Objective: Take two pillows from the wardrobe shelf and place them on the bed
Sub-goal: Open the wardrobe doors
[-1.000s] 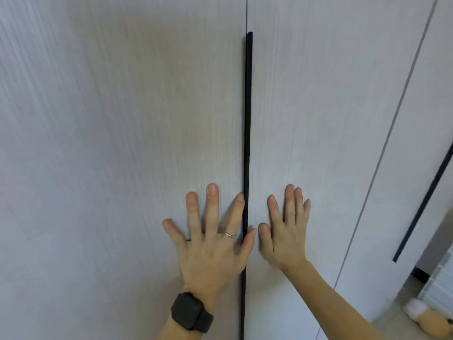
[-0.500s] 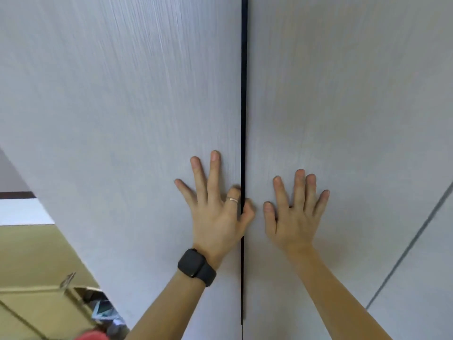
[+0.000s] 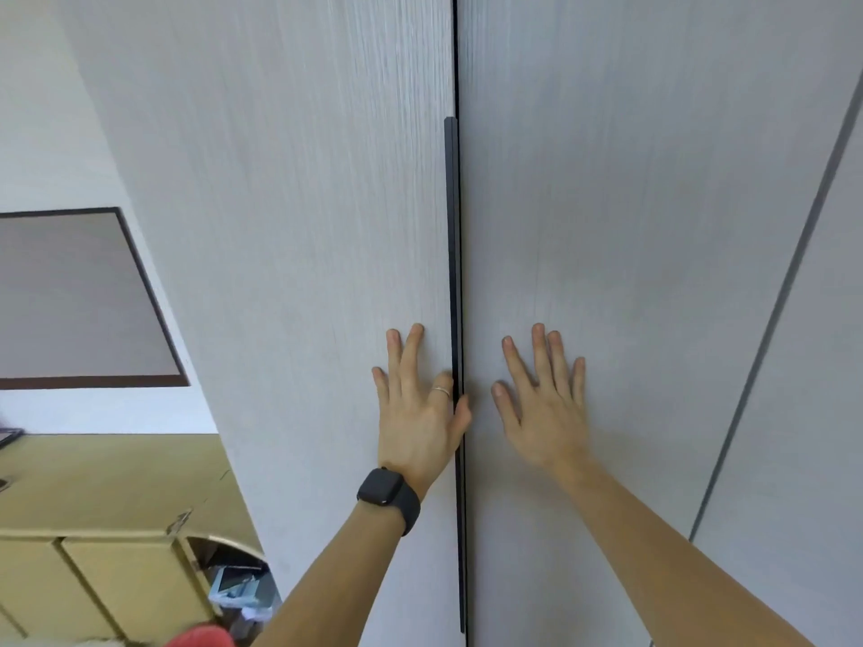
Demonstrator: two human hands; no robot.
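Two pale wood-grain wardrobe doors fill the view and stand closed, so the shelf and pillows are hidden; the bed is out of view. A thin black handle strip [image 3: 451,235] runs down the inner edge of the left door [image 3: 303,273]. My left hand [image 3: 418,403], with a black watch on the wrist, lies against that door. Its index finger, which wears a ring, curls into the strip with the thumb beside it. My right hand [image 3: 544,399] presses flat on the right door [image 3: 630,226], fingers spread.
A third door panel [image 3: 822,366] continues to the right. At lower left stands a yellow-beige cabinet [image 3: 107,567] with clutter [image 3: 243,595] in the gap beside the wardrobe. A dark-framed panel [image 3: 70,296] hangs on the white wall. Something red [image 3: 201,637] shows at the bottom edge.
The view has swung left and back, showing more of the wall and cabinet. My left index finger has bent from flat into the handle strip. My right hand has moved slightly away from the seam.
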